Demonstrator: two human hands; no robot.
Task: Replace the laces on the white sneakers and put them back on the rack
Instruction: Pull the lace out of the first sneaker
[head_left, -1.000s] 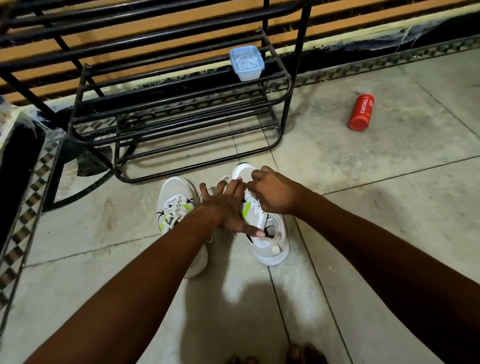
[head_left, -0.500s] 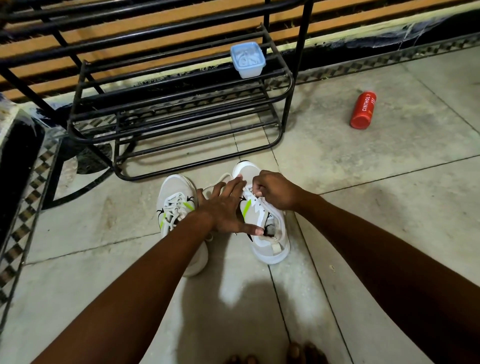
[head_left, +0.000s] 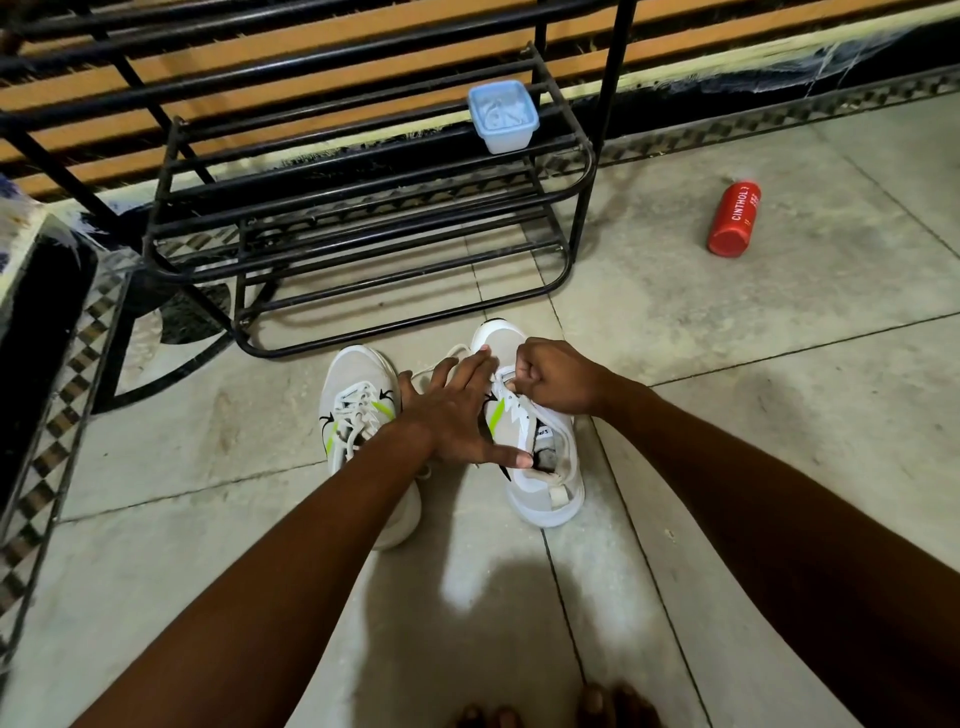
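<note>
In front of the rack (head_left: 363, 218), the left hand (head_left: 457, 415) lay flat on the right sneaker (head_left: 540, 457); the right hand (head_left: 558, 376) pinched its lace (head_left: 506, 375), which might slip.

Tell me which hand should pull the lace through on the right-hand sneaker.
The right hand, probably. It already pinches the lace at the eyelets of the right-hand sneaker. The left hand lies flat with straight fingers against that sneaker's side, steadying it.
</note>
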